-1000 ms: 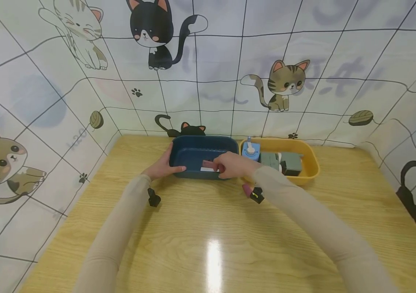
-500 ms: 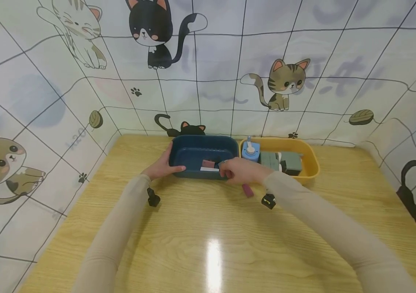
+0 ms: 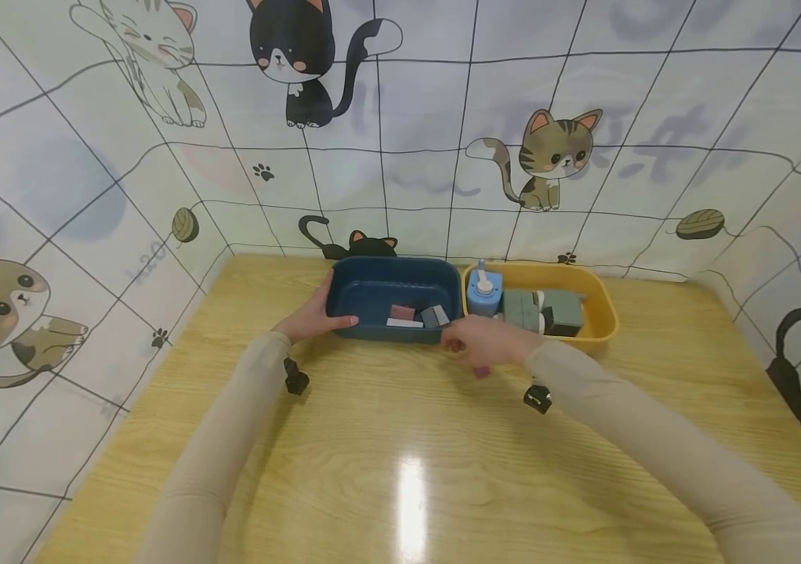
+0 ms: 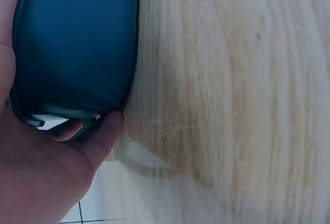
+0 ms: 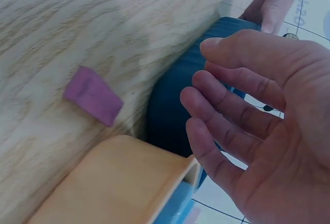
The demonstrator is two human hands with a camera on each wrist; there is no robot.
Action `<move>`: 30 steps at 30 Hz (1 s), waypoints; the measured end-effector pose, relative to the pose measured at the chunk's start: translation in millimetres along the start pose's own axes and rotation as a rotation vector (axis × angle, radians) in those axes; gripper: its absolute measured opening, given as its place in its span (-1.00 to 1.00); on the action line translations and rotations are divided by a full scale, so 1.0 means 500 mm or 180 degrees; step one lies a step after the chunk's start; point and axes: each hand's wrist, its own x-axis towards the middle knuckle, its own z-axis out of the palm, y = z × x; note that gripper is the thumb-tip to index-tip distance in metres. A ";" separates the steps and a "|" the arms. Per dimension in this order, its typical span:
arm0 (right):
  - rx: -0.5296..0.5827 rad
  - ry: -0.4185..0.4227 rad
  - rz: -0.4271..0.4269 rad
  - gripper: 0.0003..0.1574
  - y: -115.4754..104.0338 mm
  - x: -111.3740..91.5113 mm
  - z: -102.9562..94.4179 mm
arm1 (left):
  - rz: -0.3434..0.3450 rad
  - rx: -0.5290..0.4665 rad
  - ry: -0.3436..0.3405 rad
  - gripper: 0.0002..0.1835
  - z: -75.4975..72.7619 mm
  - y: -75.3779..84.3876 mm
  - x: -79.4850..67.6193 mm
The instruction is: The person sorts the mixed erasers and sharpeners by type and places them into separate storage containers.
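At the left end of the dark blue bin (image 3: 365, 291), my left hand (image 3: 310, 316) holds the wall, thumb over the front rim and fingers along the side. Inside the bin lie a pinkish-brown block (image 3: 403, 312), a white strip (image 3: 404, 323) and a grey-blue and white block (image 3: 433, 316). My right hand (image 3: 491, 341) hovers just outside the bin's front right corner, fingers loosely bent and holding nothing. Below it on the table is a small magenta block (image 5: 94, 96), partly hidden by the hand in the head view.
A yellow bin (image 3: 599, 319) stands against the blue bin's right side. It contains a light blue bottle with a pump top (image 3: 485, 293) and grey-green items (image 3: 561, 312). The wooden table (image 3: 344, 439) meets a cat-print cloth (image 3: 422, 180) at the back and sides.
My right hand has left the blue bin, moving right and toward the front. The grey-blue and white block now shows inside the bin. My left hand stays at the bin's end.
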 end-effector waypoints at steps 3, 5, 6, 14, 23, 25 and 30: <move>0.0031 -0.0036 0.0078 -0.69 0.006 -0.007 0.007 | 0.0011 -0.0008 -0.0001 0.24 0.000 -0.002 0.002; 0.0034 -0.0032 0.0098 -0.67 0.009 -0.012 0.013 | 0.0016 0.0005 -0.0002 0.24 0.000 -0.003 0.003; 0.0052 -0.0022 0.0118 -0.65 0.012 -0.013 0.016 | 0.0021 0.0003 -0.0004 0.24 0.000 -0.004 0.004; -0.0025 0.0156 -0.0080 -0.65 0.024 -0.022 0.036 | 0.0023 0.0033 0.0001 0.23 0.001 -0.004 0.004; -0.0248 0.0085 0.0019 -0.52 0.037 -0.030 0.058 | 0.0008 0.0016 0.0002 0.22 0.001 0.006 -0.001; -0.0262 0.0106 -0.0005 -0.51 0.043 -0.031 0.062 | 0.0001 0.0052 0.0006 0.23 0.003 -0.007 0.005; -0.0239 0.0103 0.0056 -0.49 0.052 -0.034 0.068 | 0.0024 0.0056 0.0010 0.26 0.001 -0.010 0.006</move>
